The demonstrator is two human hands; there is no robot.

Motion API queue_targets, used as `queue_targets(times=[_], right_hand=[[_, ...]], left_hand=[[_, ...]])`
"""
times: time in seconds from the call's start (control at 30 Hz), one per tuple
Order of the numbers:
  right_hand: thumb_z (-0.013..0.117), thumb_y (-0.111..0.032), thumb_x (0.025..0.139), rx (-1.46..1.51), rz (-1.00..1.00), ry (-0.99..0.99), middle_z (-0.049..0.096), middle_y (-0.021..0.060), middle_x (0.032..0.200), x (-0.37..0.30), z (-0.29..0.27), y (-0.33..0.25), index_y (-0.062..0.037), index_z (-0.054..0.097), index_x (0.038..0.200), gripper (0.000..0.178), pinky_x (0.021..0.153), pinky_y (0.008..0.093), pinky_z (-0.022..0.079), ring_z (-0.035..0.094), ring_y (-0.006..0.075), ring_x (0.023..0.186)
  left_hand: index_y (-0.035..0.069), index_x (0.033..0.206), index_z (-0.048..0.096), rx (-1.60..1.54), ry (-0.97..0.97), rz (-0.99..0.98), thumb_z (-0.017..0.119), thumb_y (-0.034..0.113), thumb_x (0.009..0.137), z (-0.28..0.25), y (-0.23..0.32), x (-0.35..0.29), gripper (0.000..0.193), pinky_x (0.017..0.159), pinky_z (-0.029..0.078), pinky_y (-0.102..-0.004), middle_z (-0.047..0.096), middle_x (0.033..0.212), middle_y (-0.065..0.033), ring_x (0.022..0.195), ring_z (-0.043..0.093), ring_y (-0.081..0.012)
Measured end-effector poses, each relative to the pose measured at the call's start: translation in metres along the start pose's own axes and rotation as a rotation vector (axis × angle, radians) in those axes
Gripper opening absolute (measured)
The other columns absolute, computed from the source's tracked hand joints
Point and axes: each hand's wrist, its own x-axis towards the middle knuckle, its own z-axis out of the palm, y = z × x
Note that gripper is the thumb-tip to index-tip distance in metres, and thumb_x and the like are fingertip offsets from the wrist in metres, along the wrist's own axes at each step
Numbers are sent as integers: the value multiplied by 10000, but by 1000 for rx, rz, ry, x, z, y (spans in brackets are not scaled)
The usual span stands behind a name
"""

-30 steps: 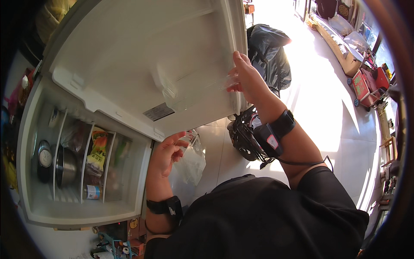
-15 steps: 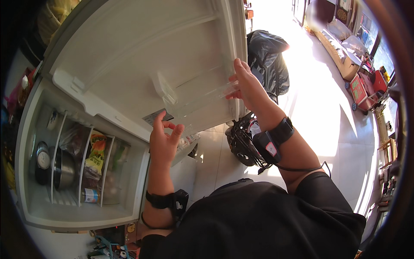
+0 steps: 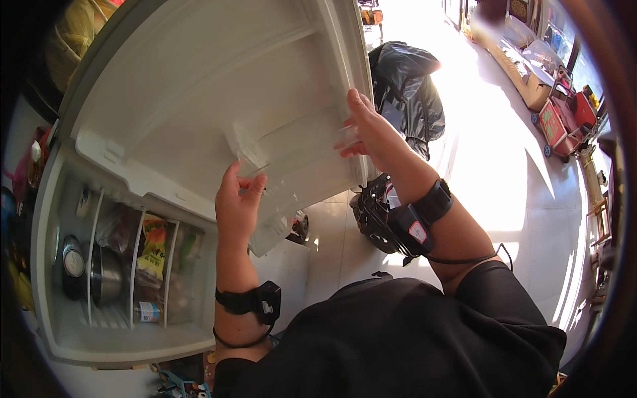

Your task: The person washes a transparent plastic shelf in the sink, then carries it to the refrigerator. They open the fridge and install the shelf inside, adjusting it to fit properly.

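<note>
A clear plastic door shelf point(image 3: 305, 159) spans the gap between my hands, in front of the open fridge door's point(image 3: 199, 79) pale inner side. My left hand point(image 3: 237, 209) grips its near left end, thumb and fingers bent around it. At the far right end, my right hand point(image 3: 378, 136) has its fingers wrapped on the shelf, close to the door's edge. Whether the shelf still touches the door, I cannot tell. Left of the door, the fridge compartment point(image 3: 123, 345) holds a steel pot point(image 3: 106, 275), a yellow package point(image 3: 152, 255) and a small jar point(image 3: 147, 312) between white shelves.
Beyond the door edge hangs or stands something covered in black sheeting point(image 3: 408, 86). A black wiry object point(image 3: 378, 219) lies on the tiled floor point(image 3: 332, 245) below it. A red cart point(image 3: 564, 126) and a long cardboard box point(image 3: 524, 79) line the right side.
Both hands have shifted slightly left with the clear shelf, and my left hand has risen a little. The fridge interior sits slightly lower and further right in view.
</note>
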Motion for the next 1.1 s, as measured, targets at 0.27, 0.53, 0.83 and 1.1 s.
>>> queue_targets(times=[0.27, 0.53, 0.83, 1.1], right_hand=[[383, -625, 839, 104, -2, -76, 429, 229, 1130, 4, -12, 5, -132, 131, 1405, 791, 653, 325, 512, 613, 257, 709], [478, -392, 852, 203, 99, -180, 475, 236, 1082, 8, -24, 2, -75, 216, 1360, 654, 682, 386, 528, 601, 334, 809], [453, -407, 861, 50, 209, -14, 509, 245, 947, 16, -15, 7, -88, 269, 1290, 565, 575, 370, 526, 601, 295, 637], [443, -361, 862, 14, 159, -11, 542, 224, 858, 21, -17, 13, -27, 306, 1193, 490, 550, 375, 540, 612, 312, 616]], left_hand=[[96, 1345, 332, -57, -197, -20, 680, 399, 762, -12, 9, 12, 743, 597, 396, -218, 448, 586, 6, 572, 429, -81], [80, 1341, 338, -2, -296, 23, 712, 458, 699, -19, 0, 29, 834, 541, 348, -207, 333, 573, 25, 532, 337, -69], [47, 1328, 348, 145, -328, 77, 710, 450, 701, -11, 0, 29, 829, 508, 345, -223, 371, 546, -11, 517, 345, -89], [37, 1327, 342, 238, -317, -18, 685, 463, 723, -7, 7, 22, 814, 490, 361, -249, 379, 507, -26, 483, 357, -109]])
